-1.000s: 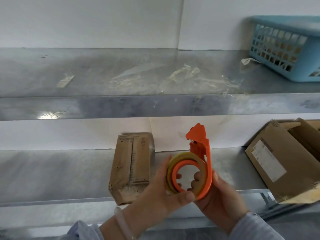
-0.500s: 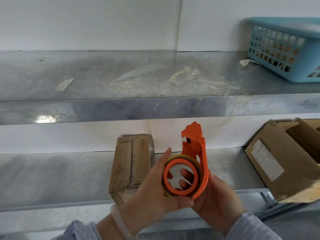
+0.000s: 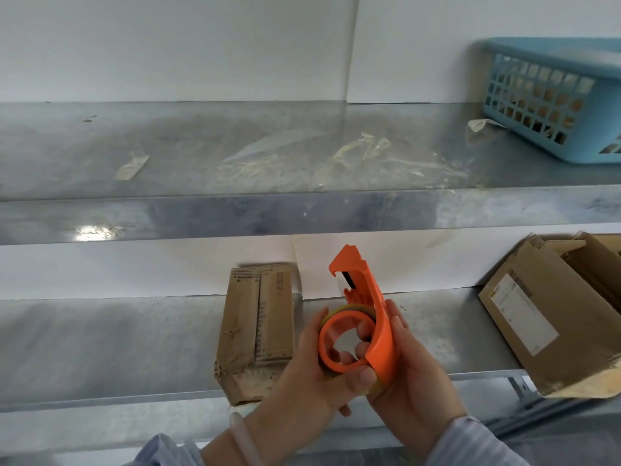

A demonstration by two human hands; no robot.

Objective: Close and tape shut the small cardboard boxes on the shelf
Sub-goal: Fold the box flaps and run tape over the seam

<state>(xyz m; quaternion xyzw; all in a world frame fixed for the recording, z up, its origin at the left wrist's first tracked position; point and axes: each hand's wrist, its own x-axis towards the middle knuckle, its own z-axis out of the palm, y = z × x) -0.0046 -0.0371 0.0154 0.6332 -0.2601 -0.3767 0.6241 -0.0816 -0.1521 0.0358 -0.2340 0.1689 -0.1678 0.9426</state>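
Note:
An orange tape dispenser (image 3: 366, 297) with a yellowish tape roll on its hub is held upright in front of the lower shelf (image 3: 117, 334). My left hand (image 3: 312, 375) grips the roll's left side, thumb across the bottom. My right hand (image 3: 406, 375) holds the dispenser's curved back, with fingers poking through the hub ring. Behind my left hand a small closed cardboard box (image 3: 255, 327) lies on the lower shelf near its front edge. A larger open cardboard box (image 3: 544, 317) with a white label sits at the right end.
The upper metal shelf (image 3: 201, 156) carries crumpled scraps of clear tape (image 3: 363, 153) and a blue plastic basket (image 3: 554, 99) at the far right. White wall panels stand behind both shelves.
The tape roll has gone from loose beside the hub to seated on the orange hub, and both hands with the dispenser shifted slightly left.

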